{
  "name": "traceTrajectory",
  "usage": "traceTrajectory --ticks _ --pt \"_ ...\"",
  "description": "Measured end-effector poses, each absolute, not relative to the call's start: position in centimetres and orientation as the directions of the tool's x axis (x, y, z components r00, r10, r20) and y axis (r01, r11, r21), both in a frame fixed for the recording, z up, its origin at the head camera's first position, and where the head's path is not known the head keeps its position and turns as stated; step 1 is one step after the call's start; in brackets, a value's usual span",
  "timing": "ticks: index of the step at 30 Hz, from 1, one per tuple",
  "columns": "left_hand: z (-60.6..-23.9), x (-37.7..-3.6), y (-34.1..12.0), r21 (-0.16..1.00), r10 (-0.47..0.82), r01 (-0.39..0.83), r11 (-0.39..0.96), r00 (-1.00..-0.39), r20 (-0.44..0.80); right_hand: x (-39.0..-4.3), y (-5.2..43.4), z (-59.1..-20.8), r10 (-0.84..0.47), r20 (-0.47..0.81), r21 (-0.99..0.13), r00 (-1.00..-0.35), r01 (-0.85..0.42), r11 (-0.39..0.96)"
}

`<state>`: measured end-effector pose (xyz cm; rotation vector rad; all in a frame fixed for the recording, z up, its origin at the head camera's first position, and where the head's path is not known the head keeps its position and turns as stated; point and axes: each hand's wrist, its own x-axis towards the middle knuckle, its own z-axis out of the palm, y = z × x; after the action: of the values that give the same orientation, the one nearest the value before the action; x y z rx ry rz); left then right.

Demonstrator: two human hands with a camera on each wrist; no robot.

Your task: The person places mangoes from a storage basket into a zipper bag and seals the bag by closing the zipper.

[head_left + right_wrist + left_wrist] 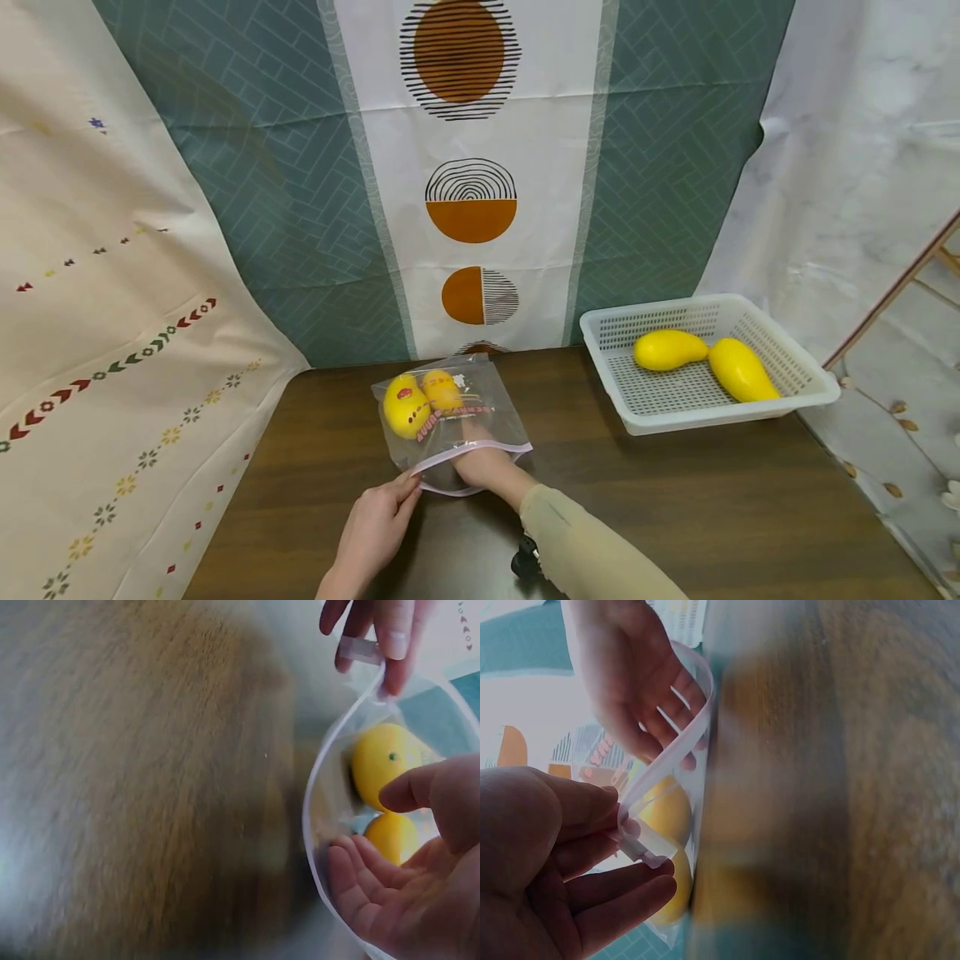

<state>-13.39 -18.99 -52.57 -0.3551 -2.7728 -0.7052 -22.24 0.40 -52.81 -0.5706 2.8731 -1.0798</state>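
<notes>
A clear zip bag (491,417) with a pink-edged mouth and printed lettering lies on the table. My left hand (377,527) pinches the left corner of its mouth between thumb and fingers. Through that mouth reaches my right hand (486,465), its fingers (360,889) loosely bent and holding nothing. Deeper in the bag sit a larger yellow fruit (406,407) and a smaller orange-yellow fruit (442,390), side by side. The right wrist view shows a small green stem mark on the larger one. My right thumb (409,789) appears close to the fruits; whether it touches one I cannot tell.
A white perforated basket (637,423) at the back right holds two long, bulging yellow fruits (670,350). The dark wooden table (300,500) ends against a patterned cloth (300,208) at the back. More cloths hang at both sides.
</notes>
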Motion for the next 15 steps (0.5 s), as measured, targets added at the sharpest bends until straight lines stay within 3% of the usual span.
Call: traceTrajectory --ticks 10,15 --pt "-52.8 -13.2 -19.1 0.437 0.165 0.292 0.851 -0.938 0.306 -20.5 2.5 -51.4 -0.495 0.026 -0.656 -0.868 -0.388 0.647" --pt "-52.8 -13.2 -19.3 0.441 0.160 0.291 0.849 -0.937 0.310 -20.0 3.7 -50.0 -0.625 -0.050 -0.579 -0.779 -0.488 0.653"
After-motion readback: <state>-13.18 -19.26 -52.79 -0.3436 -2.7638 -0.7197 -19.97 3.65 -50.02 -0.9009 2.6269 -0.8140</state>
